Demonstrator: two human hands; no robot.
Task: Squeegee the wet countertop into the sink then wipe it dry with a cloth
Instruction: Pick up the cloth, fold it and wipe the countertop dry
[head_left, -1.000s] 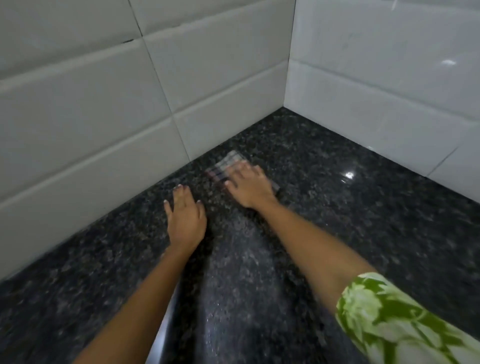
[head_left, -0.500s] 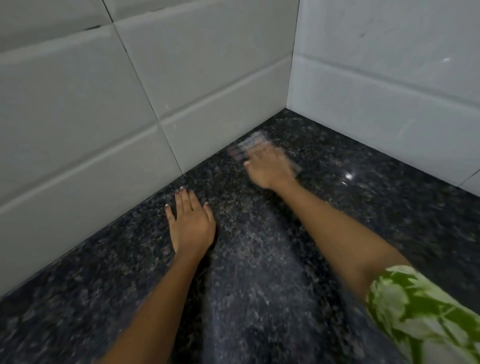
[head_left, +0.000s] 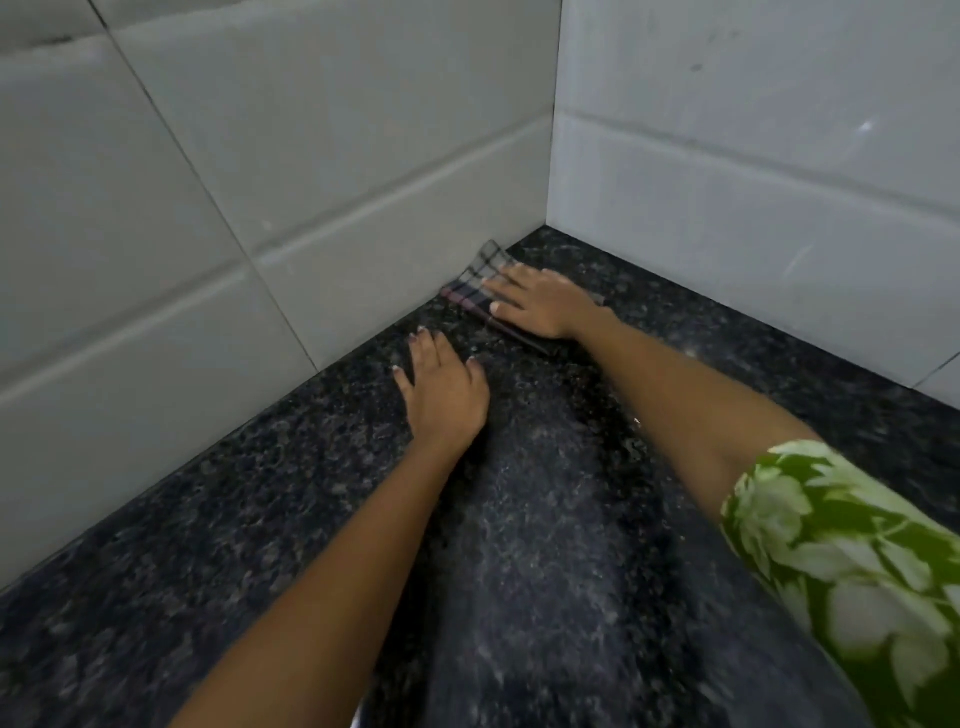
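A folded checked cloth (head_left: 475, 283) lies flat on the dark speckled granite countertop (head_left: 218, 519), close to where it meets the left tiled wall near the corner. My right hand (head_left: 540, 304) presses flat on the cloth with straight fingers, covering most of it. My left hand (head_left: 444, 392) rests palm down on the bare countertop just in front of the cloth, fingers straight. No squeegee is in view, and of the sink only a thin metal glint shows.
White tiled walls (head_left: 260, 171) meet in a corner (head_left: 550, 223) just beyond the cloth. A paler streaked band (head_left: 545, 545) runs down the counter between my arms. A thin metal glint (head_left: 358, 719) shows at the bottom edge.
My right hand slid the cloth forward and left, from the open counter up against the left wall near the corner. My left hand kept its place, flat on the counter.
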